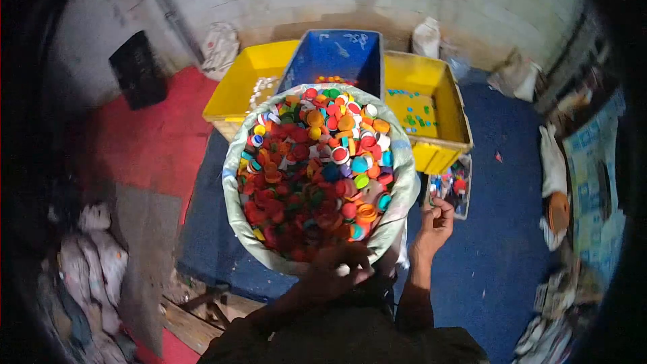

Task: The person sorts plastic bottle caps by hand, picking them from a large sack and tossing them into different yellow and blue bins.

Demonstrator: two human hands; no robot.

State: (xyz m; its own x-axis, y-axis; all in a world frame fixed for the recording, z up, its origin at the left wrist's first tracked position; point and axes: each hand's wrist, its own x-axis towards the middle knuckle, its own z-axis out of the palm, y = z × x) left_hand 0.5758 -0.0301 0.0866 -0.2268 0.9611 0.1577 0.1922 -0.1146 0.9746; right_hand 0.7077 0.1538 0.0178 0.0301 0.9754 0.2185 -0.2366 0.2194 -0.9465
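A big round sack (404, 182) with a rolled pale rim stands in front of me, full of plastic bottle caps (313, 118) in red, orange, white, green and blue. At its near edge, in shadow, is my left hand (340, 263), its fingers curled around a small white cap (343, 270). My right hand (437, 219) is to the right of the sack, thumb and fingers pinched on a small green thing that looks like a cap (433, 203). Just beyond my right hand sits a small tray (467, 195) of mixed caps.
Behind the sack are a yellow bin (222, 98) with white caps, a blue bin (337, 54) with orange and red caps, and another yellow bin (438, 152) with blue and green caps. Sacks (426, 37) lean at the wall; clothes (91, 263) lie left.
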